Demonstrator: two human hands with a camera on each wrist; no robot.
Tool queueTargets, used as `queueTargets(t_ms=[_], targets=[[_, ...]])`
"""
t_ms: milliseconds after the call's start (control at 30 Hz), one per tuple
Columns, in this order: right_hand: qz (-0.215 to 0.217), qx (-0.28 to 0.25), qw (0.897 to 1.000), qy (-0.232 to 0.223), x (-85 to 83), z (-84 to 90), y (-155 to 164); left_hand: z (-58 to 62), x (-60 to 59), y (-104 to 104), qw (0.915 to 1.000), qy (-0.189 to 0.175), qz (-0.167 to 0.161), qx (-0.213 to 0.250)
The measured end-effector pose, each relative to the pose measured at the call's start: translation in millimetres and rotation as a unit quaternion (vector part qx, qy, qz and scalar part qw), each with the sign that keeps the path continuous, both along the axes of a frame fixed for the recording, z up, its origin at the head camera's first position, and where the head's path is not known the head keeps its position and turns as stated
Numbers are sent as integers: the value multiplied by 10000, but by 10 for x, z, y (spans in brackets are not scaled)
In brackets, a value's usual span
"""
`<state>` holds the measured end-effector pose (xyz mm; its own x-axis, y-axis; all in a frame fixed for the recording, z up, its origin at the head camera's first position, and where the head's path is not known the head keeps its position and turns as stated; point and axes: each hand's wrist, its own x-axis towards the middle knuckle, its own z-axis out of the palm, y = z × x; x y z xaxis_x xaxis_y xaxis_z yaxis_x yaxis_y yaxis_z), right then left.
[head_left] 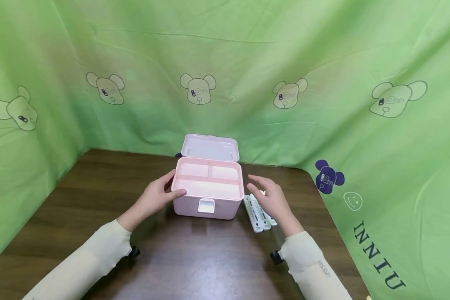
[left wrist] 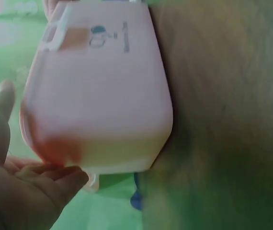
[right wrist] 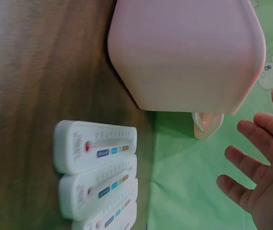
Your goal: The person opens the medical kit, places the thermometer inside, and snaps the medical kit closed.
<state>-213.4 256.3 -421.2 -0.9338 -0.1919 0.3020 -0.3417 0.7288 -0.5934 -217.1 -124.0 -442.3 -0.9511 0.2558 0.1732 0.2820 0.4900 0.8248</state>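
Note:
A pink storage box (head_left: 206, 207) stands on the table with its lid (head_left: 210, 148) raised at the back. Its pink inner tray (head_left: 210, 189) shows three bare compartments. My left hand (head_left: 159, 193) is at the box's left end, fingers along the side and thumb above the front rim; the left wrist view shows the thumb apart from the box. To the right of the box my right hand (head_left: 271, 200) hovers with spread fingers and nothing in it. Below it, several white thermometers (right wrist: 98, 148) lie side by side, partly hidden by that hand in the head view.
The dark wooden table (head_left: 195, 266) ends at the back against a green curtain (head_left: 247, 50) printed with bear heads, which also hangs along both sides. A white latch (head_left: 206, 206) sits on the box's front.

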Motion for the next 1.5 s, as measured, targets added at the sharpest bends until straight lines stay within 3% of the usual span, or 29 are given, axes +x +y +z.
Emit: queueTargets(t_ms=[367,667,967,1100,1500], targets=[[-113,286,9988,382,376,-115,320,-59,186,113,9984,287,210,448],[-537,406,9977,-10,527,-330,650,-73,222,137,9967,280,334,686],[-966,189,9921,-781,563,-544,876,-136,213,125,9969,196,434,624],[-1153,46,9883,-992,549,-607,913,-128,213,123,9970,209,429,611],[-1534,257,9776,-1417,543,-741,958,-70,231,104,9966,23,394,724]])
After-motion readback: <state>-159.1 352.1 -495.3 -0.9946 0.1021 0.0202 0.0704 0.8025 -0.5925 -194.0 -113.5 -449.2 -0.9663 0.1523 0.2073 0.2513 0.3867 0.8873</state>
